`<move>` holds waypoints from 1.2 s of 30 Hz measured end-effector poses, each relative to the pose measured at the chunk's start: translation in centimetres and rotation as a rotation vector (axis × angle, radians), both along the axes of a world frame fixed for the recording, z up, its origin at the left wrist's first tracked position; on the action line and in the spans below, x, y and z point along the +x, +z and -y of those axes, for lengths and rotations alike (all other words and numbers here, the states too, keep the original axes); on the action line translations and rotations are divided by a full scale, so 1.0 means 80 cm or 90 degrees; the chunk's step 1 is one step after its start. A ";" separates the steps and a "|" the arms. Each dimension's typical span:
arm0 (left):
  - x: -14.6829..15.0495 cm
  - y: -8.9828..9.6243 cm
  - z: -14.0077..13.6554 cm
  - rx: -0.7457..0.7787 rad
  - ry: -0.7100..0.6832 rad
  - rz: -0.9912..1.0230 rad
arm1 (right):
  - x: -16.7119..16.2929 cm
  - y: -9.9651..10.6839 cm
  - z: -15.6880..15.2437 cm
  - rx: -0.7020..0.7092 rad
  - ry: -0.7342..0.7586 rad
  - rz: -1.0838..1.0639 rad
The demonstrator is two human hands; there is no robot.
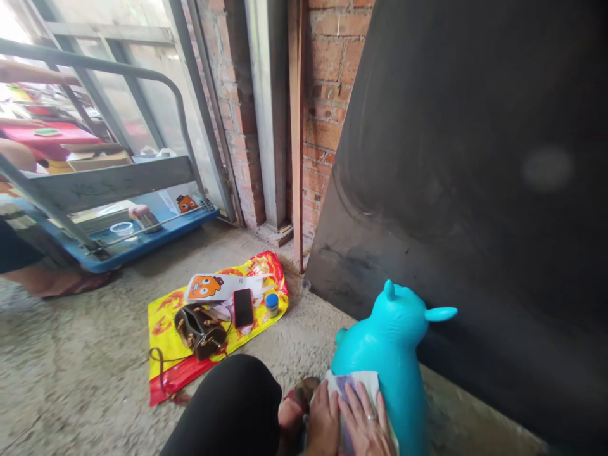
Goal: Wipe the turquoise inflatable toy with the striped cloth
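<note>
A turquoise inflatable animal toy (380,342) with ears stands at the lower right, close to the dark board. A white cloth or sheet with a purple patch (354,380) lies against its back. My right hand (365,418), with a ring on one finger, rests flat on this sheet with the fingers spread. Beside it, my left hand (325,421) presses on the sheet's left edge, its fingers stretched out. My bent knee (232,405) in black cloth is to the left of both hands. The toy's lower end runs out of view.
A yellow and red plastic bag (166,335) on the concrete bears a brown handbag (199,332), a phone (244,308), a blue-lidded jar (272,305) and a printed white bag (228,287). A blue platform trolley (142,244) stands left, near another person's leg (42,275). A large dark board (456,190) leans at right.
</note>
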State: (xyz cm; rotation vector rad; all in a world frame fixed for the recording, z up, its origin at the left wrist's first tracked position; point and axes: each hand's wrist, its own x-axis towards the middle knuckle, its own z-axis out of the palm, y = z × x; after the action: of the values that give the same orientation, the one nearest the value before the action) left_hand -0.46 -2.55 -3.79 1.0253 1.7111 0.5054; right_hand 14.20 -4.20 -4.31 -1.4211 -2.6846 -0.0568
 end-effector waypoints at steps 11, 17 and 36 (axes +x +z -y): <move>0.007 -0.007 -0.081 0.001 -0.063 0.008 | -0.014 0.062 -0.064 -0.107 -0.118 -0.021; 0.011 0.001 -0.007 0.078 -0.074 -0.064 | -0.014 0.009 0.014 -0.005 -0.042 -0.048; 0.068 0.051 -0.054 0.080 -0.159 -0.324 | 0.063 0.024 -0.017 -0.044 -0.225 0.000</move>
State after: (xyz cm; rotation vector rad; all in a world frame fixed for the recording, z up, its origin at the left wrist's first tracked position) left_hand 4.97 1.78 0.26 1.5328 1.9667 0.1974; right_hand 19.25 -2.82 -2.42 -1.8988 -2.4231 0.0084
